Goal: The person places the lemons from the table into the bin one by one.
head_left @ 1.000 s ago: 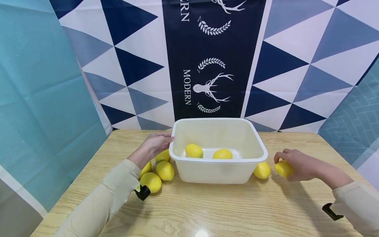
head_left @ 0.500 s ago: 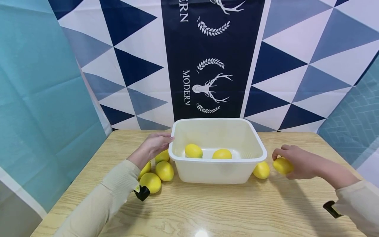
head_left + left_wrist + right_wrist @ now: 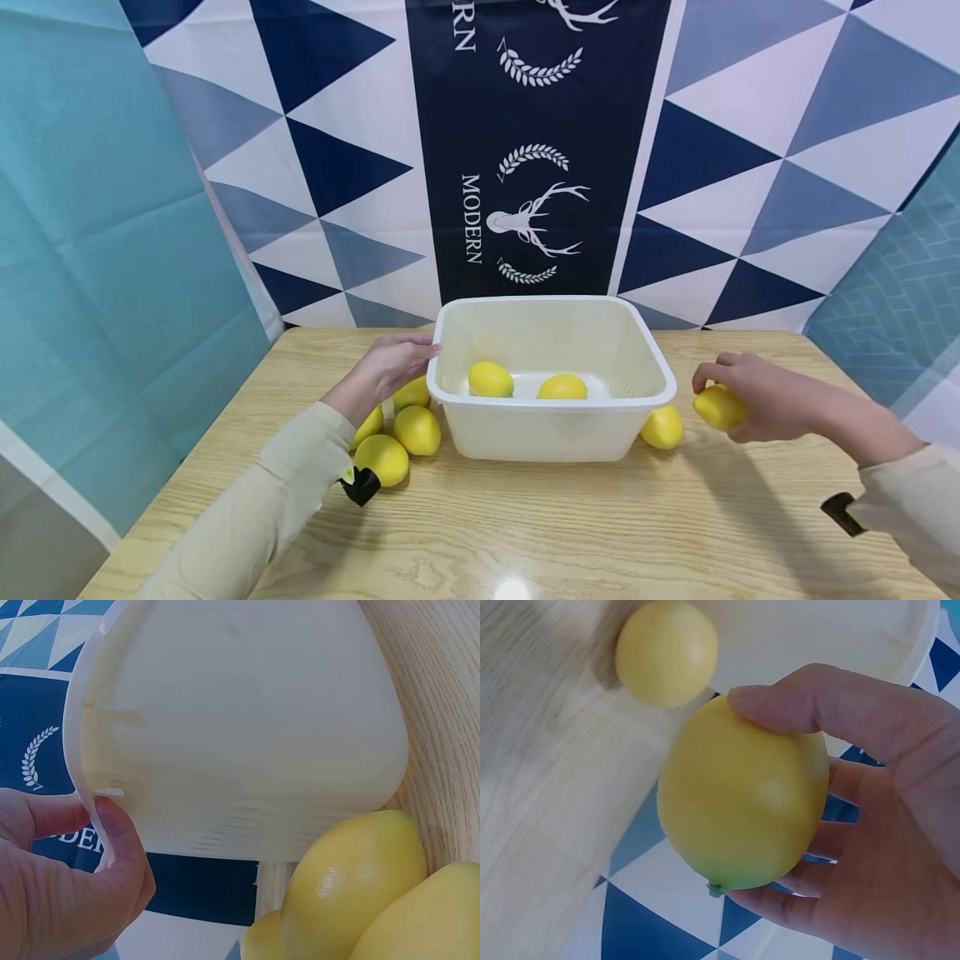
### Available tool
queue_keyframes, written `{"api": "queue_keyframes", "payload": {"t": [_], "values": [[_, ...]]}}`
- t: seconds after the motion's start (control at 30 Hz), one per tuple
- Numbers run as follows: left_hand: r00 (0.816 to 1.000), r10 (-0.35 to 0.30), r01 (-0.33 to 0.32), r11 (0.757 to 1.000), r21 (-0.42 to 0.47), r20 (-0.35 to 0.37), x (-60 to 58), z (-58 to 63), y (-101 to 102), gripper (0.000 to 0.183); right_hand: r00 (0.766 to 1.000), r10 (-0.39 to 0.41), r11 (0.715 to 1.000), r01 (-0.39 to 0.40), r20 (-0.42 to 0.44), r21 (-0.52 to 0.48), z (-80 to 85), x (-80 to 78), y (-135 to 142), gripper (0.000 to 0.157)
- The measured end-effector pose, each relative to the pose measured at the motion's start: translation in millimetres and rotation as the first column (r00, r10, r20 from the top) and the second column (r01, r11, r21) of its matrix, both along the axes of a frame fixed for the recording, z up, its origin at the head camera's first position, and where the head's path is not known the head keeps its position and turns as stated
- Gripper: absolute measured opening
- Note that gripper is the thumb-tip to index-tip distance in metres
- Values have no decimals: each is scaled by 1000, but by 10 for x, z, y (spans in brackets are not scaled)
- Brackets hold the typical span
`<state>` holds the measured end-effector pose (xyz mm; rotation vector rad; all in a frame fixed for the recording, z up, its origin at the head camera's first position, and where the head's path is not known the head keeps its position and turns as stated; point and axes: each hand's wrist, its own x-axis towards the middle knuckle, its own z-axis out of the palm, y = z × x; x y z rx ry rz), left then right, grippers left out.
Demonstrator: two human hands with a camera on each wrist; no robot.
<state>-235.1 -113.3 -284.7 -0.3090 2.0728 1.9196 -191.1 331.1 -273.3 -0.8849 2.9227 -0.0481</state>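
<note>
From the head view, four lemons (image 3: 417,431) cluster at eight o'clock of the white plastic tub (image 3: 532,433). The left hand (image 3: 390,365) pinches the tub's rim at nine between thumb and fingers. Two lemons (image 3: 491,379) lie inside. A loose lemon (image 3: 662,428) sits at four; at three, apart from the tub, the right hand (image 3: 768,398) grips the held lemon (image 3: 718,407), thumb and fingers curled round it.

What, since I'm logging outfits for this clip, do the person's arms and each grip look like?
The left sleeve and right sleeve are long and cream; the left ends in a ribbed cuff. A small black piece shows at each wrist, with a yellow-green patch beside the left one. The left grip and right grip wear no gloves.
</note>
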Motion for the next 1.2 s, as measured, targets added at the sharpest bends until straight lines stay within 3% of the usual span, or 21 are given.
{"api": "queue_keyframes", "payload": {"t": [0.77, 1.03, 1.2], "values": [[1000, -1, 1, 1000, -17, 2, 11, -8, 14, 42, 1000, -12, 999, 12, 19, 34, 304, 33, -133, 51], [1000, 4, -4, 1000, -5, 24, 6, -17, 24, 42, 1000, -14, 999, 14, -5, 38, 439, 30, -230, 52], [1000, -5, 5, 1000, -22, 7, 17, -2, 6, 42, 997, 0, 1000, 1, -81, 13, 547, 16, -307, 52]]}}
